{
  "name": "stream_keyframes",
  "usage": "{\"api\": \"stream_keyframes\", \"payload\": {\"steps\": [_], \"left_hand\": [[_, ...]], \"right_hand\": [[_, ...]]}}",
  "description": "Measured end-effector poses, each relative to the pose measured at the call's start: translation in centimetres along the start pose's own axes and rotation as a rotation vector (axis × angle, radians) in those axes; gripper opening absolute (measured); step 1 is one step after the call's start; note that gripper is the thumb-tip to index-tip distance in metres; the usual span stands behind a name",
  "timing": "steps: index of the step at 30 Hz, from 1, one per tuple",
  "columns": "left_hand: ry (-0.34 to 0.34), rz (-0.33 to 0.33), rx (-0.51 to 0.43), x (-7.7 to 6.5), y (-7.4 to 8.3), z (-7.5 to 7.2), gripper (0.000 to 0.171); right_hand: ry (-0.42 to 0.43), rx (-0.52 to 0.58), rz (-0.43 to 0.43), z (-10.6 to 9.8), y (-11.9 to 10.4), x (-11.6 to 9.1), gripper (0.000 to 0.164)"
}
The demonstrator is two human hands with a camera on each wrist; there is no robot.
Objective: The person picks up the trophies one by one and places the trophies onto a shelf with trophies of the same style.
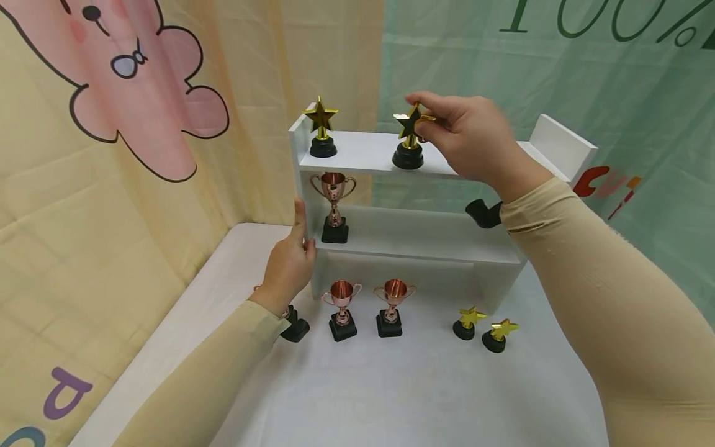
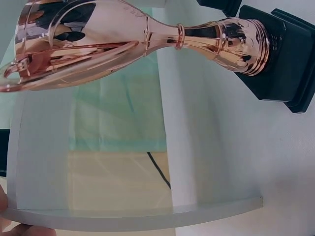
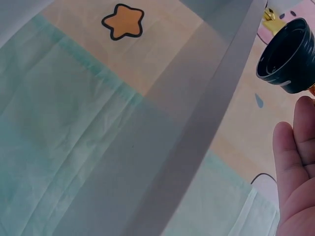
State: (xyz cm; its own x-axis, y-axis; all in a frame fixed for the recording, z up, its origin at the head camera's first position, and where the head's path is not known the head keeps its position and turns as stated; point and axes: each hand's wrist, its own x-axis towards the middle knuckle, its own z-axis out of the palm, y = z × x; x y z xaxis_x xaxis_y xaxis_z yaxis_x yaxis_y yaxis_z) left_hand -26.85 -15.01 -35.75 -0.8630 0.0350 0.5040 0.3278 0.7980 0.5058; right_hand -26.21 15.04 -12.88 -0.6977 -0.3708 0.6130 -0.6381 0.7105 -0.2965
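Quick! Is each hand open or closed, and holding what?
Left hand: closed, holding the side of the white shelf.
Right hand: closed, pinching a gold star trophy.

Printed cloth (image 1: 346,62) — cream left, green right — hangs behind a white table (image 1: 385,397).

Printed backdrop (image 1: 251,124) before me
I see a pink cartoon figure (image 1: 142,99) (purple letter (image 1: 62,392) below) and, rightward, green lettering (image 1: 520,15).

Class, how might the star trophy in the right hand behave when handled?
The star trophy may roll if toppled, as its black base is round. Its glossy gold finish might feel slippery. The base looks recessed underneath, so it could be light.
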Motion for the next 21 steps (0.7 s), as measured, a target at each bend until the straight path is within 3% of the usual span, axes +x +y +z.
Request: {"api": "stream_keyframes", "payload": {"steps": [11,21], "left_hand": [[0.005,0.007,0.01,-0.1,0.2,-0.1,0.1],[0.006,0.003,0.007,-0.1,0.2,-0.1,0.099]], "right_hand": [[-0.059,0.026,0.037,2.5,-1.1,2.9,0.039],[-0.129,0.042,0.076,3.9,-1.6,4.0,0.043]]}}
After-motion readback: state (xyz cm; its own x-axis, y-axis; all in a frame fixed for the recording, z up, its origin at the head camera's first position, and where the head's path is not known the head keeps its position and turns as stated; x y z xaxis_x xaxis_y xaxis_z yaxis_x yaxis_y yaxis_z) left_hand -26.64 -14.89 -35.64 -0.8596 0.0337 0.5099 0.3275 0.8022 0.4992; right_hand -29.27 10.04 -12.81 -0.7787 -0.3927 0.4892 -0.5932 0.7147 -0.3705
